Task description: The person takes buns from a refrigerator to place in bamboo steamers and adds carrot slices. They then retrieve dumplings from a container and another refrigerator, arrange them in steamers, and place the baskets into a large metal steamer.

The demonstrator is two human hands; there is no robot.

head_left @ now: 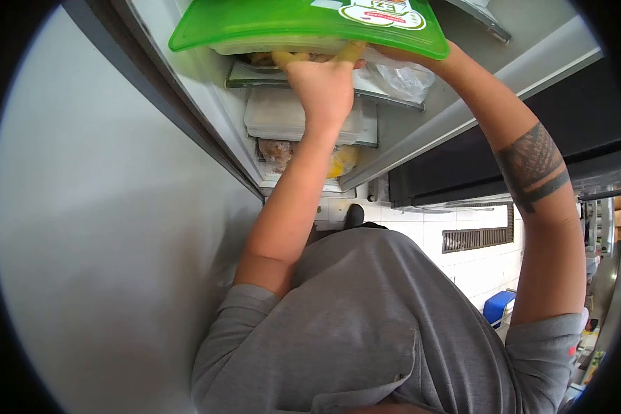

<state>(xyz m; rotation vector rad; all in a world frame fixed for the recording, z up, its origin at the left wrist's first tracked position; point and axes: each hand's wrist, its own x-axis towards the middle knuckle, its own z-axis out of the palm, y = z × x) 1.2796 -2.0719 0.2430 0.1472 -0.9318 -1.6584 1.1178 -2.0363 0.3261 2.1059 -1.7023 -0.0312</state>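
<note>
A clear container with a green lid (pixel 290 24) is held up at the top of the view, in front of the open fridge shelves. My left hand (pixel 324 86) grips it from below, thumb and fingers spread against its base. My right hand (pixel 421 56) reaches under the lid's right edge; only its wrist and heel show, and the fingers are hidden by the lid. A dark band tattoo circles my right forearm. Both arms rise from my grey shirt (pixel 366 331).
The fridge shelves hold a flat clear lidded box (pixel 283 114), a crumpled plastic bag (pixel 403 79) and bagged food (pixel 279 155). The grey fridge door (pixel 103 228) fills the left. White floor tiles, a drain grate (pixel 476 238), a blue tub (pixel 497 303) and a dark counter (pixel 504 152) lie right.
</note>
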